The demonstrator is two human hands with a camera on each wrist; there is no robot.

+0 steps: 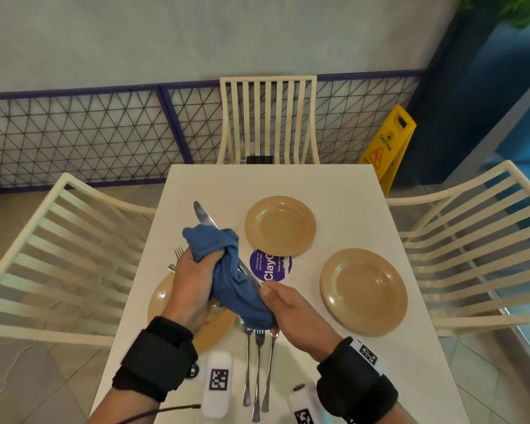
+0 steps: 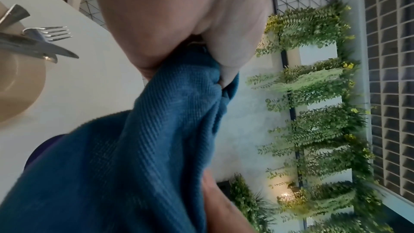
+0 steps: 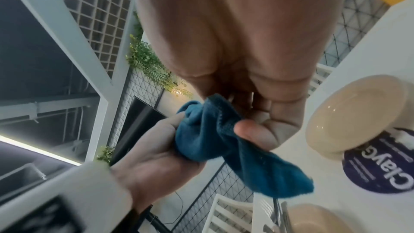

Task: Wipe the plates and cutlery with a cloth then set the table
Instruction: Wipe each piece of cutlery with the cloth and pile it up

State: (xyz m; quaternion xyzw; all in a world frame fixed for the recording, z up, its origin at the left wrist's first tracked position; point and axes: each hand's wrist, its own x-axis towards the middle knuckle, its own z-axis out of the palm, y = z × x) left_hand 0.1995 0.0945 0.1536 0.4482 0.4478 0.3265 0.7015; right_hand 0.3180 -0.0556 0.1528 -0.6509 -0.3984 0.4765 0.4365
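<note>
My left hand [image 1: 196, 264] grips a bunched blue cloth [image 1: 227, 270] wrapped round a table knife [image 1: 203, 216], whose blade sticks out up and to the left. My right hand [image 1: 273, 296] pinches the knife's handle end just below the cloth. In the right wrist view the thumb [image 3: 255, 130] presses on the cloth [image 3: 212, 139]. Two tan plates [image 1: 279, 225] [image 1: 363, 291] lie bare on the white table [image 1: 334, 185]. A third plate [image 1: 162, 304] under my left hand carries a fork [image 1: 178, 251] and more cutlery. Three cutlery pieces [image 1: 257, 368] lie side by side near me.
A purple round sticker [image 1: 271, 266] is on the table's middle. Cream slatted chairs stand at the far end [image 1: 268, 117], left [image 1: 58, 255] and right [image 1: 471, 240]. A yellow caution sign [image 1: 389, 145] stands on the floor beyond. Two white marker blocks [image 1: 218, 384] sit at the near edge.
</note>
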